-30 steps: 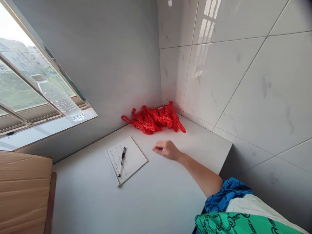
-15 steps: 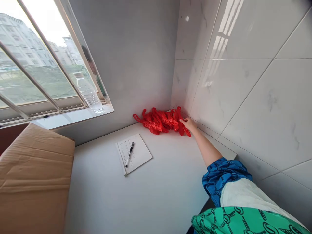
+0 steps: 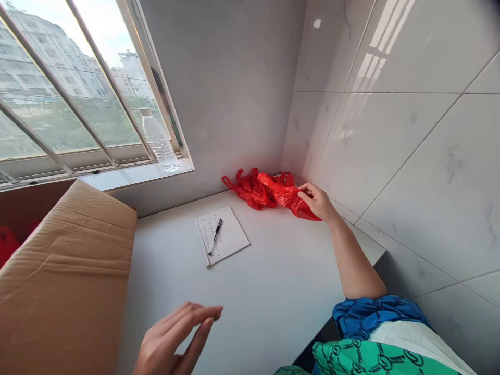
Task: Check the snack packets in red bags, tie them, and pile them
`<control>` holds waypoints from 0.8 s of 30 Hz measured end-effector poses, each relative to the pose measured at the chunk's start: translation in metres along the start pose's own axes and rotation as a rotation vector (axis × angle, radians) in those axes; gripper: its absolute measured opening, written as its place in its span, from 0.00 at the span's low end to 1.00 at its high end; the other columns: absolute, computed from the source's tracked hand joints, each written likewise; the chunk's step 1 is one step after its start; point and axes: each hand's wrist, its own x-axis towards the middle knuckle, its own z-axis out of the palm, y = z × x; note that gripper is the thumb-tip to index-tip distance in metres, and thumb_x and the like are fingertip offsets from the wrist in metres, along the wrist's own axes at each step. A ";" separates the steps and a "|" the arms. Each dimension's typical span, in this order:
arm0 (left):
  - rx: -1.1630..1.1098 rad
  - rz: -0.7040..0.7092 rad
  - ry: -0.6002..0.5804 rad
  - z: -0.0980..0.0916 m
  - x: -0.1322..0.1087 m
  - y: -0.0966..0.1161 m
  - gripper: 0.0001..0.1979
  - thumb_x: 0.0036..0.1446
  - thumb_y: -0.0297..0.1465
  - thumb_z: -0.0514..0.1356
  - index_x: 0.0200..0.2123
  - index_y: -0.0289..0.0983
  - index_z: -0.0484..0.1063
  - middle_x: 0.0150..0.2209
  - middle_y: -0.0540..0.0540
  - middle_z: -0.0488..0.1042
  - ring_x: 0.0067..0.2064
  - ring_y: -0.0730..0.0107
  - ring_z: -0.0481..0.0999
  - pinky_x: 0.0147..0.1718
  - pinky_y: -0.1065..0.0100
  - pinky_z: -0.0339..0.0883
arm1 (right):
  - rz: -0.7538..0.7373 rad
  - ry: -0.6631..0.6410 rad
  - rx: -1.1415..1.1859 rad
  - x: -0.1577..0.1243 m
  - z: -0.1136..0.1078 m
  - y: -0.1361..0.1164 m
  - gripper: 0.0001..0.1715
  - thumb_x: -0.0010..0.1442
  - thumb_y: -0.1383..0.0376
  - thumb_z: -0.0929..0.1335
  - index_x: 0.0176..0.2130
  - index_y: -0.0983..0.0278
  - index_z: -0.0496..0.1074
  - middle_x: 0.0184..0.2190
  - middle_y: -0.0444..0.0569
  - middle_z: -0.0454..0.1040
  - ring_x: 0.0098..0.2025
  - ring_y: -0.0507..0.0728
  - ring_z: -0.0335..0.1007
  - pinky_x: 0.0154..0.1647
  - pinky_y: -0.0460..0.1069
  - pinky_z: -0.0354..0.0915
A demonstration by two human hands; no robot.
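Observation:
At the far corner of the white tabletop, my right hand (image 3: 317,202) pinches a red plastic bag (image 3: 299,202) between thumb and fingers. The bag's body stretches left from the grip, over other crumpled red plastic bags (image 3: 252,194) piled against the wall. My left hand (image 3: 175,338) hovers low in the view above the near part of the table. Its fingers are stretched forward with the thumb close beneath them, and nothing shows in it. Ahead of it lies a notepad (image 3: 234,237) with handwriting, and a black-capped pen (image 3: 215,237) rests on the page.
A large cardboard box (image 3: 70,281) stands open on the left, with some red plastic (image 3: 7,244) inside. A clear bottle (image 3: 160,140) stands on the windowsill by the barred window. Grey wall and marbled tiles (image 3: 414,156) enclose the far corner.
My left hand has come into view at the bottom. My right hand has drawn one red bag out a little over the pile, toward me. The view has shifted slightly left.

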 end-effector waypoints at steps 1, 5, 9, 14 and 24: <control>0.004 -0.036 0.019 0.000 0.008 0.002 0.09 0.63 0.30 0.57 0.43 0.45 0.76 0.35 0.49 0.80 0.34 0.69 0.80 0.31 0.73 0.74 | -0.082 -0.074 0.026 -0.004 0.010 -0.013 0.14 0.65 0.56 0.66 0.42 0.62 0.74 0.38 0.49 0.79 0.40 0.57 0.75 0.44 0.52 0.67; 0.061 -0.222 0.093 0.009 0.035 -0.001 0.14 0.65 0.35 0.56 0.52 0.45 0.72 0.50 0.44 0.76 0.44 0.63 0.78 0.18 0.76 0.65 | -0.386 -0.232 0.034 -0.028 0.068 -0.048 0.09 0.65 0.60 0.67 0.40 0.58 0.78 0.45 0.48 0.77 0.49 0.59 0.72 0.53 0.56 0.63; 0.157 -0.373 0.097 0.032 0.041 -0.030 0.13 0.66 0.34 0.54 0.51 0.44 0.73 0.54 0.45 0.73 0.53 0.60 0.74 0.43 0.65 0.73 | -0.511 -0.332 -0.017 -0.067 0.131 -0.052 0.09 0.66 0.62 0.67 0.41 0.56 0.79 0.37 0.48 0.76 0.42 0.58 0.70 0.48 0.56 0.62; 0.167 -0.492 -0.113 0.059 0.024 -0.060 0.09 0.66 0.36 0.56 0.43 0.44 0.76 0.41 0.48 0.79 0.43 0.61 0.76 0.44 0.60 0.67 | -0.512 -0.448 0.000 -0.103 0.163 -0.046 0.09 0.68 0.63 0.66 0.43 0.57 0.77 0.35 0.47 0.77 0.41 0.58 0.70 0.43 0.54 0.61; 0.057 -0.458 -0.056 0.061 0.013 -0.078 0.09 0.66 0.34 0.55 0.37 0.40 0.74 0.36 0.49 0.77 0.38 0.67 0.74 0.40 0.66 0.65 | -0.495 -0.496 0.028 -0.097 0.150 -0.044 0.06 0.64 0.67 0.68 0.44 0.60 0.72 0.36 0.46 0.78 0.38 0.57 0.70 0.44 0.53 0.61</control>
